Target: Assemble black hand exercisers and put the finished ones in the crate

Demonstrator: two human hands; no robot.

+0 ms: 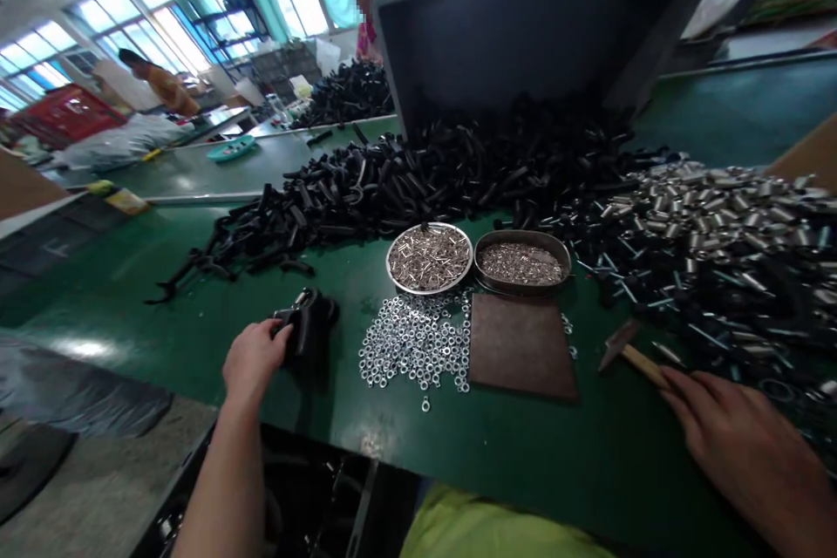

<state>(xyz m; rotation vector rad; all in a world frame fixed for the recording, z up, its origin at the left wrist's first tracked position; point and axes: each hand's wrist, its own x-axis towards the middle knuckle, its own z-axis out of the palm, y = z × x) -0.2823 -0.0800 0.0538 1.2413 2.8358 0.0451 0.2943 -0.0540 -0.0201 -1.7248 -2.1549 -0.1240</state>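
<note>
My left hand point(256, 356) is closed on a black plastic part point(312, 327) with a small shiny metal piece on top, at the left of the green table. What exactly the part is, I cannot tell. At the right, my right hand point(738, 432) grips the wooden handle of a hammer point(646, 364), its head pointing left near the tabletop. A brown square plate point(523, 344) lies between my hands. To its left spread many small metal rings point(415, 344). Behind stand a round dish point(430, 258) of small metal pins and an oval tin point(521, 260) of tiny metal pieces.
Black curved parts point(405, 179) are heaped along the back, spilling from a tipped grey bin point(497, 44). Silver cylinders point(725, 209) and bolts pile up at the right. A dark crate point(366, 497) sits below the front edge. Two other people work farther back.
</note>
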